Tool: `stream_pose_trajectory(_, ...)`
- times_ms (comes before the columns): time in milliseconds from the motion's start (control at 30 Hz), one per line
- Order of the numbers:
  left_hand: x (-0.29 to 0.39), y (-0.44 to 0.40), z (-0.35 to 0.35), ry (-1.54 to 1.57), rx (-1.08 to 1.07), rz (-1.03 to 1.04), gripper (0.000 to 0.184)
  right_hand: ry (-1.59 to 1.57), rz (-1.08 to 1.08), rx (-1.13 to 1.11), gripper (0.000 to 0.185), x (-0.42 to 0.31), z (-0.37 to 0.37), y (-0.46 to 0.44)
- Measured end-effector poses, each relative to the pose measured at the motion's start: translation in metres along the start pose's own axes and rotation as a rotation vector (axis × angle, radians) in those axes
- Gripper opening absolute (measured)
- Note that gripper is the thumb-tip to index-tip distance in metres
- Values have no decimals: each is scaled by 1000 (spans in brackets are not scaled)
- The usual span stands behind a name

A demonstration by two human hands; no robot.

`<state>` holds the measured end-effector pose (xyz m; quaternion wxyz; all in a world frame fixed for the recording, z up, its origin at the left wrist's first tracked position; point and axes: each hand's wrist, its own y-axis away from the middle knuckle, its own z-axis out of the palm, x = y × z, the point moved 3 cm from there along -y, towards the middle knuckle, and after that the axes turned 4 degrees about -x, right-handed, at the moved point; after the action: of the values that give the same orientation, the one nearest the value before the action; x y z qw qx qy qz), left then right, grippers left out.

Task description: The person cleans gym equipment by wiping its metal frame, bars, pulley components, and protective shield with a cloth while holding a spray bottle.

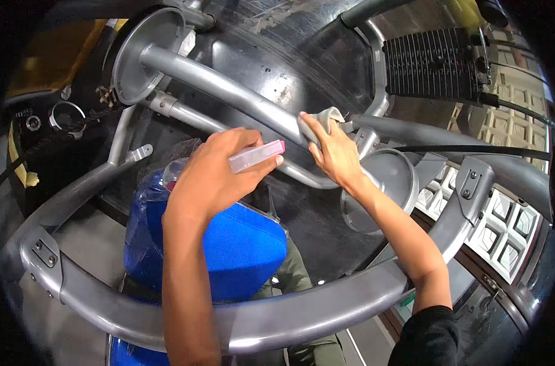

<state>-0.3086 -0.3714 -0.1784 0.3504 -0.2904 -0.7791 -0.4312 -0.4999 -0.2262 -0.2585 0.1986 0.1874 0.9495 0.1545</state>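
Observation:
My left hand (207, 174) is closed around a small translucent plastic container (250, 158) with a pink end, possibly a bottle. My right hand (338, 155) presses a pale folded cloth (330, 114) against a thick grey metal tube (225, 85). This tube runs diagonally, with a round grey disc (148, 58) at its upper left end and another disc (381, 189) near its lower right end, partly behind my right forearm. Under my left hand sits a blue padded cushion (241, 253) with clear plastic film on part of it.
A curved grey frame bar (290, 323) crosses in front of me, under both forearms. A stack of black ribbed plates (433, 66) stands at the upper right, with cables (521, 107) beside it. White panelled pieces (503, 235) lie at the right. Bolted brackets (472, 189) stick up from the frame.

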Motion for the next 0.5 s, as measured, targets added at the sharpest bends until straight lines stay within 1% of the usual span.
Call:
stream_pose_trajectory(67,-2,-3,2,-11,-8,12,32,172,-220,-112,74,2,-1,3)
stream_pose_trajectory(100,-3,-2,4,-14,-15,17,33,208,-259,-146,69,5,2,8)
stream_pose_trajectory(133,-3,-2,5,-16,-24,13,33,202,-253,-149,69,14,7,17)
stream_pose_trajectory(200,-2,-4,5,-26,-70,-34,34,443,-528,-171,62,26,16,36)
stream_pose_trajectory(233,1,-3,5,-24,-71,-31,34,525,-523,-246,58,33,14,46)
stream_pose_trajectory(267,3,-1,5,-34,-41,-61,34,530,-523,-246,58,36,15,45)
stream_pose_trajectory(333,6,0,6,-41,-12,-93,34,428,-454,-224,56,26,12,37)
stream_pose_trajectory(400,8,-1,6,-132,-49,-88,34,374,-466,-170,54,3,18,14)
stream_pose_trajectory(433,5,-1,10,-138,-46,-90,34,341,-455,-102,52,-12,18,1)
stream_pose_trajectory(467,0,-2,14,-155,3,-53,34,305,-441,-34,50,-23,16,-8)
stream_pose_trajectory(500,-3,-1,17,-172,47,-16,34,295,-437,-33,50,-29,13,-13)
